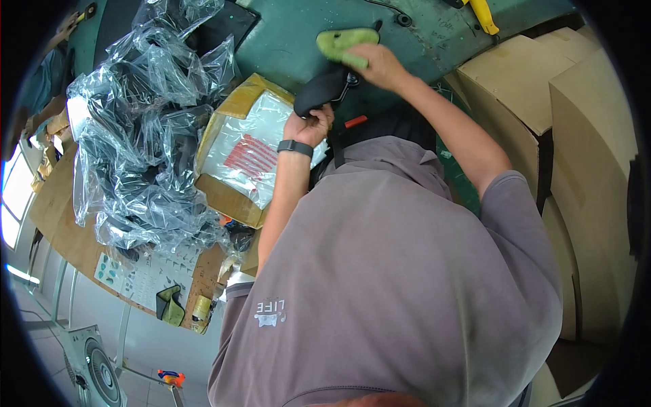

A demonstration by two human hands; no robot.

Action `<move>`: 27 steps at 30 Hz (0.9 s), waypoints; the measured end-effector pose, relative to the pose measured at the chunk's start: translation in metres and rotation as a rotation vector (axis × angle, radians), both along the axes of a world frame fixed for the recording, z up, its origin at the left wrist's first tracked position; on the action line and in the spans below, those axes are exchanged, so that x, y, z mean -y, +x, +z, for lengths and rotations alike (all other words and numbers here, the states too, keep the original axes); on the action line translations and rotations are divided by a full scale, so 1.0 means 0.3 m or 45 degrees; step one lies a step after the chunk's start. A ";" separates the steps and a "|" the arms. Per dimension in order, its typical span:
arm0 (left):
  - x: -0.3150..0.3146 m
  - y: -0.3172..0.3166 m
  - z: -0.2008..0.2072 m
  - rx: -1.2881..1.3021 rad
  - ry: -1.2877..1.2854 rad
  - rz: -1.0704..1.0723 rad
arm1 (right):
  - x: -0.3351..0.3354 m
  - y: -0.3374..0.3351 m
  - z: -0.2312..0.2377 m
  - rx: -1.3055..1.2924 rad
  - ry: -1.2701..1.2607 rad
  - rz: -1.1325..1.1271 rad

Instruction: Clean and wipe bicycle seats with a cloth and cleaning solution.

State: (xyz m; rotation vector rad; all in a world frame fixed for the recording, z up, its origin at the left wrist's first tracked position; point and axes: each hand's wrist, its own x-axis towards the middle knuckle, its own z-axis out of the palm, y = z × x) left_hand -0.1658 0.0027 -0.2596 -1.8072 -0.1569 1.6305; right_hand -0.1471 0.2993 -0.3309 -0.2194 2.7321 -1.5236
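Grey shirt (393,271) fills lower centre on my feed. Left to right, upper centre: left hand (308,127) grasping black curved piece (319,93) by its lower edge; green cloth (339,44) just above, clutched in right hand (381,66), fingers closed.

I count one left hand (308,127) and one right hand (381,66), one black rounded part (317,93), one wristband (296,146) and two greenish cloths (332,45). On my feed there are also one small red piece (356,122), one yellow tool (483,17), one open carton (227,199), one printed sheet (144,279), one yellow cylinder (201,308), one orange-and-blue tool (171,378) and one fan (102,372). I make it at least two large cardboard boxes (505,78), while the clear plastic bags (146,136) overlap too much for me to number.
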 end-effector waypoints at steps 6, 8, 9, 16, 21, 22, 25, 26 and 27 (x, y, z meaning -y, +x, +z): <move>0.023 0.032 -0.057 -0.004 -0.004 0.131 | -0.065 -0.017 -0.024 0.045 -0.016 -0.018; 0.034 0.007 -0.066 0.108 -0.074 0.150 | 0.001 -0.009 -0.003 0.054 0.000 -0.081; 0.027 0.011 -0.080 0.045 -0.051 0.166 | 0.023 -0.004 0.020 0.061 -0.040 -0.055; -0.004 0.068 -0.083 -0.208 -0.056 0.035 | -0.123 -0.044 0.008 0.068 0.309 0.030; -0.090 0.088 0.011 -0.540 -0.117 -0.226 | 0.024 0.048 0.100 0.227 0.178 -0.108; -0.124 0.106 0.067 -0.525 -0.333 -0.382 | 0.085 0.112 0.155 0.148 0.087 0.088; -0.147 0.108 0.069 -0.501 -0.360 -0.470 | -0.011 0.105 0.129 -0.053 0.259 0.122; -0.141 0.107 0.068 -0.496 -0.338 -0.481 | -0.074 0.093 0.069 0.017 0.228 0.019; -0.113 0.119 0.042 -0.470 -0.289 -0.415 | -0.141 0.078 -0.011 -0.021 0.293 -0.036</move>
